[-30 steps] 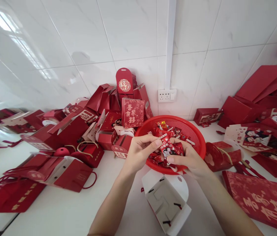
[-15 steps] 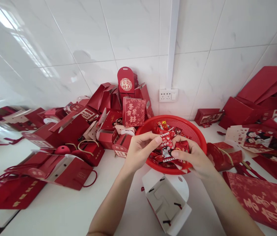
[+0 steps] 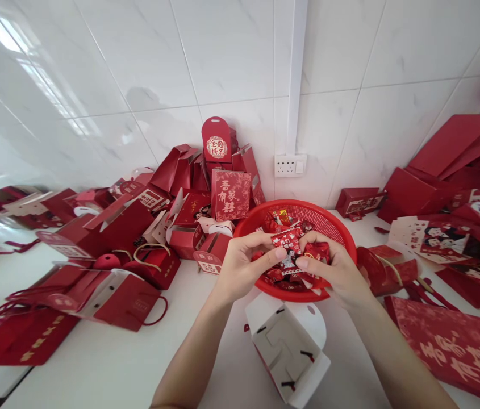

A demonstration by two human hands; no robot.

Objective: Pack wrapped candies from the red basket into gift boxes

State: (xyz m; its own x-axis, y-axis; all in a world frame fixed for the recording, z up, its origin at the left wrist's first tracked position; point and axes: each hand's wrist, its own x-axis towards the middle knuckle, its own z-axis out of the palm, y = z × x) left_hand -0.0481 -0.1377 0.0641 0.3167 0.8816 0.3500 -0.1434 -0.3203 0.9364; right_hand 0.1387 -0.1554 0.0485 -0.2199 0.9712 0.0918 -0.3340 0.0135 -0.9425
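Over a red mesh basket (image 3: 337, 227) of wrapped candies, my left hand (image 3: 246, 262) pinches the left side of a red candy packet (image 3: 288, 245) printed with white writing and a couple. My right hand (image 3: 337, 266) is closed on the packet's right side, thumb in front. Another red wrapped piece shows by the right fingers; whether they hold it too is unclear. Below the basket, an open box (image 3: 284, 346) with a white inside and dark tabs lies tilted on the white table (image 3: 120, 369).
Red gift boxes and bags (image 3: 126, 295) crowd the left and back. A red box (image 3: 231, 194) leans behind the basket. More boxes and a flat red bag (image 3: 453, 341) lie right. A socket (image 3: 289, 166) is on the tiled wall.
The left thumb has moved slightly right and down across the packet, which is now more tilted and crumpled between both hands. The view has shifted slightly.
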